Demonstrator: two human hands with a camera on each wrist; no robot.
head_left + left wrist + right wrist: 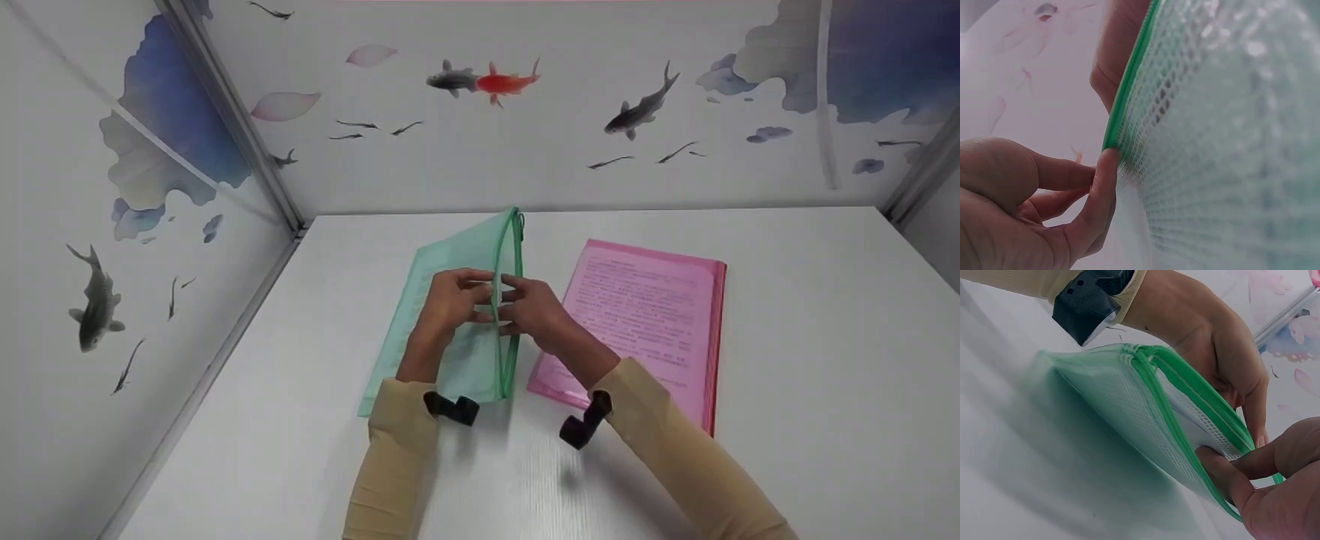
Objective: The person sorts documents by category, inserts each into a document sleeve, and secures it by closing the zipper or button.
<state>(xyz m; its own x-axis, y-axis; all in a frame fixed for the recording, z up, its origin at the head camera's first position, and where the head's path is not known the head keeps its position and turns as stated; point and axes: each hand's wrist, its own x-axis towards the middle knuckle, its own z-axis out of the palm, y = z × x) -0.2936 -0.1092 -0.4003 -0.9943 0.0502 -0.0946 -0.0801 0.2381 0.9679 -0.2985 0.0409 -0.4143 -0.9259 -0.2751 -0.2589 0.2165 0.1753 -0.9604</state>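
A green mesh zip pouch (465, 352) stands tilted on the table, its zipped edge gaping toward the right. My left hand (454, 300) pinches one rim of the opening, with fingertips right at the green zip strip (1129, 84) in the left wrist view. From the other side my right hand (536, 311) reaches in, its fingers extended and spread at the mouth. In the right wrist view white paper (1182, 410) shows inside, close to those fingers; I cannot tell whether they grip it.
A pink pouch (637, 315) with a printed page showing through lies to the right, partly under my right forearm. The white table (810, 375) meets fish-painted walls at the back and left. Black wrist cameras (452, 409) hang from both sleeves.
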